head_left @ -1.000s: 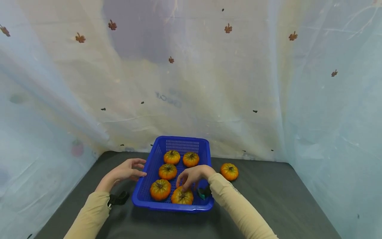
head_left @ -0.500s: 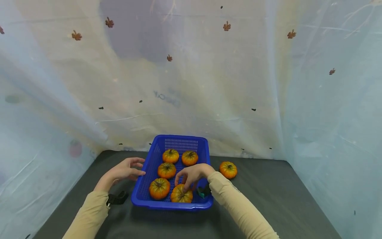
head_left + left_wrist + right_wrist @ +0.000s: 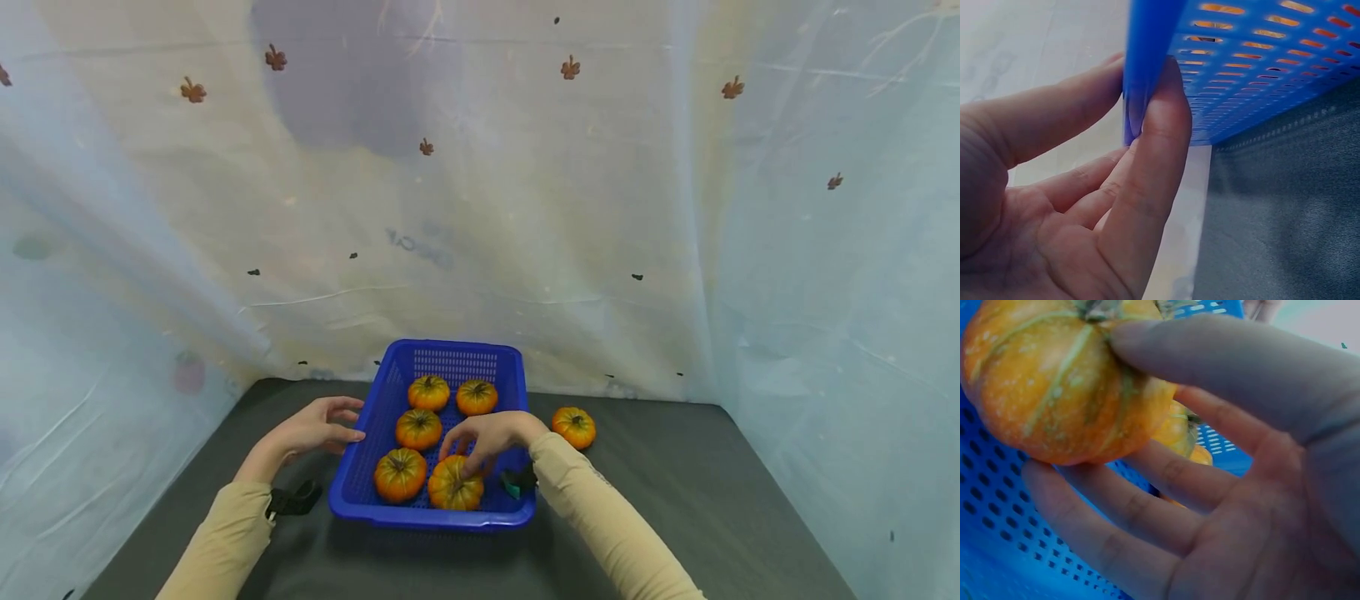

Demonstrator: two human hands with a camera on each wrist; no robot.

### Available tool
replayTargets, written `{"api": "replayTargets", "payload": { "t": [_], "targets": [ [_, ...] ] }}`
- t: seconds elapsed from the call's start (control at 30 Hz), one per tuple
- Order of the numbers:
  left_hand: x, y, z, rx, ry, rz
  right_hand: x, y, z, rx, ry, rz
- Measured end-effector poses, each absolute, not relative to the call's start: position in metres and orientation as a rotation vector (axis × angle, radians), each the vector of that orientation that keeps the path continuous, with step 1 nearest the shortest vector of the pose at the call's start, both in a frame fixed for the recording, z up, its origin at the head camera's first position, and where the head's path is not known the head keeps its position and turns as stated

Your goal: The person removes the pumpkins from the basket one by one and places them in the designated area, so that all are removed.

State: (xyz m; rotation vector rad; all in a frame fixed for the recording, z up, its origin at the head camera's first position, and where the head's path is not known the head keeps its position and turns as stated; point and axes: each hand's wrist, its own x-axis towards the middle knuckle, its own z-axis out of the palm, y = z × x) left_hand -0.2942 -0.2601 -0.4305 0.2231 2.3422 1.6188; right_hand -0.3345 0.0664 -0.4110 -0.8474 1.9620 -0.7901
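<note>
A blue plastic basket [image 3: 435, 518] with perforated walls holds several small orange pumpkins. My left hand [image 3: 318, 427] pinches its left rim between thumb and fingers; the left wrist view shows the blue rim [image 3: 1155, 37] between them. Inside the basket's near right part, my right hand [image 3: 491, 437] grips a pumpkin [image 3: 454, 486]. In the right wrist view its thumb lies on top near the stem of this pumpkin [image 3: 1054, 381], with the other fingers curled beneath. Another pumpkin [image 3: 400, 475] sits just to the left of it.
One pumpkin [image 3: 573, 427] rests outside the basket, to its right, on the dark grey tabletop [image 3: 675, 492]. Pale plastic sheeting [image 3: 480, 208] with small leaf shapes rises behind the table and along both sides.
The pumpkin in my right hand has risen slightly and tilted, and that hand has shifted a little to the right. My left hand stays on the rim.
</note>
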Motion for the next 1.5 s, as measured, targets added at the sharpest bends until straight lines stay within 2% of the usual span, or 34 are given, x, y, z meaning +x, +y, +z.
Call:
{"api": "replayTargets", "payload": {
  "t": [0.83,1.3,1.5],
  "targets": [
    [-0.289,-0.256,-0.431,0.201,2.356,1.629,-0.344,0.11,-0.37,-0.967,1.963,-1.054],
    [-0.287,-0.257,-0.432,0.191,2.354,1.64,-0.35,0.162,-0.349,-0.985,2.161,-1.144],
    [-0.286,-0.257,-0.431,0.195,2.349,1.646,-0.346,0.191,-0.348,-0.885,2.261,-1.188]
  ]
}}
